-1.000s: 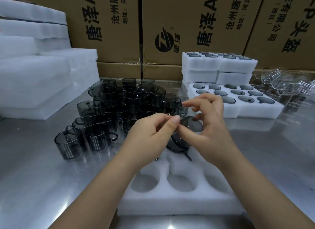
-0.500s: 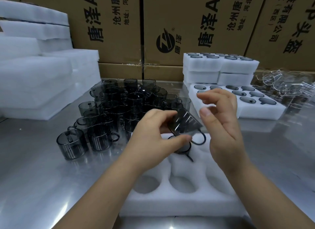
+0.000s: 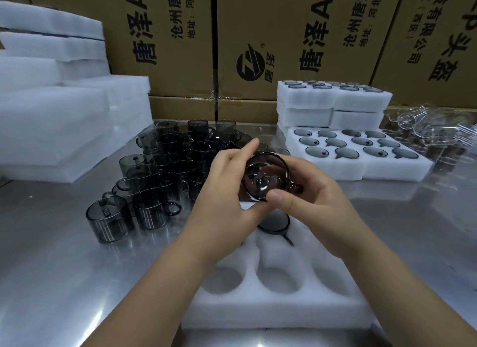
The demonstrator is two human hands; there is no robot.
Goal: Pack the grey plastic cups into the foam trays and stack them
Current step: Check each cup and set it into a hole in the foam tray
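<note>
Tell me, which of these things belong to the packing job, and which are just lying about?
Part of the job: held grey cup, gripped by the left hand and right hand; front foam tray; seated cup in it; loose grey cups; filled trays.

Lying about: cardboard boxes; clear plastic pieces; plain foam stack, possibly spare trays.
</note>
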